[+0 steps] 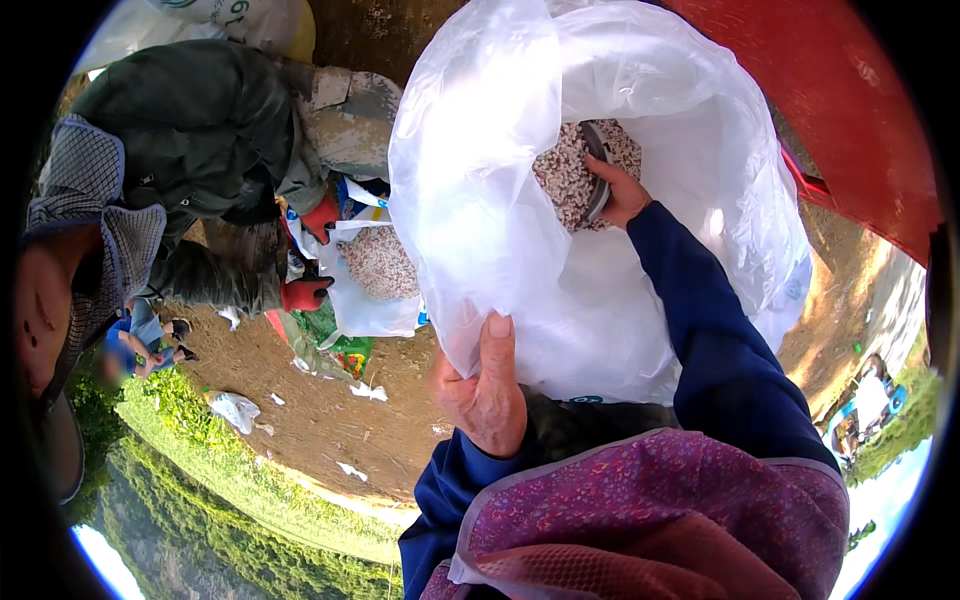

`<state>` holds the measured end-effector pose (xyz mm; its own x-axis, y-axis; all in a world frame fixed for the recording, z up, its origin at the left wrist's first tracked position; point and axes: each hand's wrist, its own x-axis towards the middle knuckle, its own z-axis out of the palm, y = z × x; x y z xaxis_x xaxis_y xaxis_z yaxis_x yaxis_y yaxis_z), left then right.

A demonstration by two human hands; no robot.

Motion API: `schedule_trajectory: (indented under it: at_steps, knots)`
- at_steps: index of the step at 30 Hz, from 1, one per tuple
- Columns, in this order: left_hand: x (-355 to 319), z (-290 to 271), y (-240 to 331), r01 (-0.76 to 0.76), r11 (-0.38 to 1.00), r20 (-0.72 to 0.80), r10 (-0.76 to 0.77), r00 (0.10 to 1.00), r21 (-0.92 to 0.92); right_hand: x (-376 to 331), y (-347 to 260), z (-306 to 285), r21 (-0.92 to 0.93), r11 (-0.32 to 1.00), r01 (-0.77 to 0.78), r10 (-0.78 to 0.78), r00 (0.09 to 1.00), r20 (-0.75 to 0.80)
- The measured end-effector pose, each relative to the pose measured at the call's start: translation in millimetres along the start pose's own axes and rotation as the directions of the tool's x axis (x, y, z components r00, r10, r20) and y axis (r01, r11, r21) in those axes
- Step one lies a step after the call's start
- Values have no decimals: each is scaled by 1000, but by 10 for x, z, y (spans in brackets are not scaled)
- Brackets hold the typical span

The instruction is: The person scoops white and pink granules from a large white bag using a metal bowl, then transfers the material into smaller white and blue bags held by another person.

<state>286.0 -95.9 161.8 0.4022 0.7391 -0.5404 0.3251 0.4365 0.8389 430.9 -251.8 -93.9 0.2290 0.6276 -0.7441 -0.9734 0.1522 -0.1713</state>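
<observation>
A large translucent white plastic bag stands open in front of me. My left hand grips its near left edge, thumb up and fingers closed on the film. Down inside the bag, my right hand holds a round dark-rimmed bowl by its right side, with the thumb over the rim. Pinkish-white and brown granules fill the bowl. More of the same granules lie beside it at the bag's bottom. The bowl's underside is hidden.
To the left, a person in dark clothes with red gloves holds a smaller white bag of similar granules. A red metal panel rises at the right. Another person sits farther off. White scraps litter the dirt ground.
</observation>
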Motion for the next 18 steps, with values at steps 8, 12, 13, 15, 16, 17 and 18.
schedule_trajectory:
  at_steps: [8,12,13,15,16,17,18]
  knots:
    - [19,-116,-88,-56,998,150,60,987,-28,-538,-138,388,115,976,183,-173,980,-96]
    - [-130,-81,-42,-55,996,193,67,979,-66,-1055,-130,447,15,964,267,-261,950,-174]
    - [-161,-80,-101,-115,993,199,121,973,-40,-1189,-136,470,10,953,304,-298,939,-169]
    - [-212,-113,-141,-175,984,194,177,965,-28,-1432,-96,576,-14,933,360,-359,926,-115]
    - [-233,-131,-135,-168,985,204,173,964,-42,-1536,-83,596,-24,930,367,-367,925,-101]
    - [-252,-166,-122,-161,985,212,170,962,-56,-1669,-72,646,-29,928,372,-372,917,-146]
    - [-264,-237,-144,-162,985,180,170,969,-61,-1757,-12,704,-26,933,360,-358,915,-184]
